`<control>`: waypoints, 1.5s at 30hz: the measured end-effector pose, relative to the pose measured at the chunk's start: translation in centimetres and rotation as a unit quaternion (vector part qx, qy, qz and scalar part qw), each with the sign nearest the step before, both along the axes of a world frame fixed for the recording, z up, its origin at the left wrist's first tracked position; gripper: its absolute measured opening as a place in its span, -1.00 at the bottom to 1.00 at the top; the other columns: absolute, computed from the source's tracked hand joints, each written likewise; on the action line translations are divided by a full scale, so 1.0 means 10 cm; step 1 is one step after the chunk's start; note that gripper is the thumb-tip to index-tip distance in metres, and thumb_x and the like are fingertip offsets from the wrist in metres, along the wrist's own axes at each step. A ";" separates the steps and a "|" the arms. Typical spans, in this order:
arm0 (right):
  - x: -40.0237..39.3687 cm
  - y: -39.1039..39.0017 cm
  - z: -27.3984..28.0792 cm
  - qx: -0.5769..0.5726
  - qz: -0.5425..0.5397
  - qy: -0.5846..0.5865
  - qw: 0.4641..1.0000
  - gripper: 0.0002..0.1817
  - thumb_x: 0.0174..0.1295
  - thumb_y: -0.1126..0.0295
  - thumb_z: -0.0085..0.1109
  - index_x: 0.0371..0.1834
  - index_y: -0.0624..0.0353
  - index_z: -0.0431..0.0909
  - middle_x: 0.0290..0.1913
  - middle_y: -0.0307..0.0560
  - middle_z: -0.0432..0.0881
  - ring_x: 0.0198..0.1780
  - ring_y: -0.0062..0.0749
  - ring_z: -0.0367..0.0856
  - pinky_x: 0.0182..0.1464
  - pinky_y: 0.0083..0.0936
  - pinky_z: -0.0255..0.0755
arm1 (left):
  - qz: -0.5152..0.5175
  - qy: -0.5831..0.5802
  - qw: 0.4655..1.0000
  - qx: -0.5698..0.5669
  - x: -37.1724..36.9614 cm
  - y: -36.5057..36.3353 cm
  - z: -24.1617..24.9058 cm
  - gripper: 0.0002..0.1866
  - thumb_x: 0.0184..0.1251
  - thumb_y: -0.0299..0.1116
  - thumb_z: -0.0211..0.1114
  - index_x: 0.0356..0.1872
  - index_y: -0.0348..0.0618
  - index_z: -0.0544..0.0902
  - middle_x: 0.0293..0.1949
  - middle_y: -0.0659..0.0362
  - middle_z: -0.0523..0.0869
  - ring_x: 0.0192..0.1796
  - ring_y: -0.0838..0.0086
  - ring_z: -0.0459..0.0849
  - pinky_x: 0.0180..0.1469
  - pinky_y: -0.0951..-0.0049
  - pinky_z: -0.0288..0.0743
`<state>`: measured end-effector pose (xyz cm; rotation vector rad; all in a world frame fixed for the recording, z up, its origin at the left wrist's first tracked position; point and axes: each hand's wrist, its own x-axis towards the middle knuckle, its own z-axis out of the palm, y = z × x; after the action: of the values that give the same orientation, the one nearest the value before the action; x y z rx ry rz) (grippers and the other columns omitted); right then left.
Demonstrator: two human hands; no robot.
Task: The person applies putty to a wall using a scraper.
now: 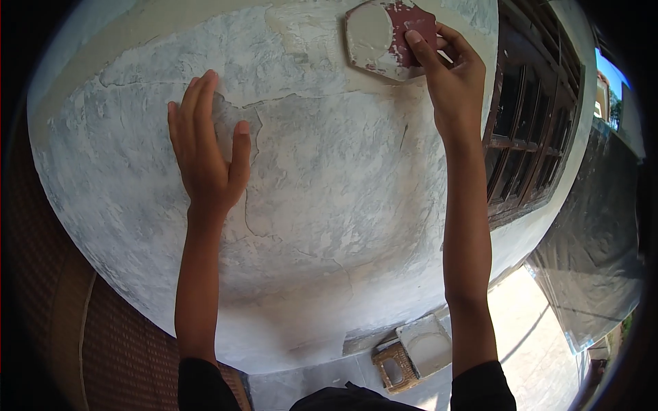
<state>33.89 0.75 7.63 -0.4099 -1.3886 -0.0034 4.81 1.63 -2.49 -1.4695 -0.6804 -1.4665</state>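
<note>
A cracked wall (329, 171) with patchy white and grey plaster fills most of the view. My left hand (209, 147) is raised at its left part, fingers spread and pointing up, holding nothing, beside a crack that runs down the plaster. At the upper right, my right hand (452, 72) grips a dark red scraper (411, 34) between thumb and fingers. Pale paste covers the scraper's left part and lower edge, and it is against or very near the wall; contact cannot be made out.
A dark wooden window (528, 123) is set in the wall at the right. On the floor below stand a white tray (426, 346) and a woven basket (395, 368). Brown woven panelling (130, 342) lies at the lower left, a dark plastic sheet (582, 253) at the right.
</note>
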 end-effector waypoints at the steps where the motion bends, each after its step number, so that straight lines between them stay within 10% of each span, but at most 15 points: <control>1: -0.05 0.02 0.01 0.004 -0.015 -0.010 1.000 -0.49 0.20 0.31 0.51 0.13 0.38 0.60 -0.17 -0.17 0.69 -0.15 -0.57 0.65 -0.03 -0.67 0.47 | -0.003 0.002 1.000 -0.001 0.00 0.00 0.00 -0.40 0.53 -0.08 0.04 0.48 -0.13 0.28 0.45 0.05 0.40 0.53 0.12 0.27 0.58 -0.20 -0.18; 32: -0.44 -0.09 -0.03 -0.028 -0.028 -0.031 0.999 -0.52 0.23 0.31 0.48 0.10 0.42 0.60 -0.19 -0.14 0.70 -0.20 -0.56 0.69 -0.16 -0.65 0.53 | -0.012 -0.002 1.000 -0.011 0.00 -0.03 0.00 -0.41 0.55 -0.11 0.04 0.48 -0.14 0.28 0.45 0.03 0.40 0.52 0.11 0.29 0.57 -0.20 -0.17; 45: 1.14 0.16 -0.72 -0.071 0.046 0.161 0.983 -0.49 0.22 0.36 0.49 0.15 0.42 0.55 -0.12 -0.06 0.70 -0.10 -0.53 0.65 0.05 -0.61 0.47 | -0.036 0.019 0.999 -0.022 0.15 -0.04 -0.08 -0.40 0.52 -0.17 0.04 0.49 -0.19 0.26 0.46 -0.02 0.37 0.53 0.04 0.26 0.56 -0.24 -0.14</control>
<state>45.28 2.36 0.47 -0.4429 -1.0906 0.2297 6.35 1.18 -3.30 -1.5667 -0.6470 -1.4820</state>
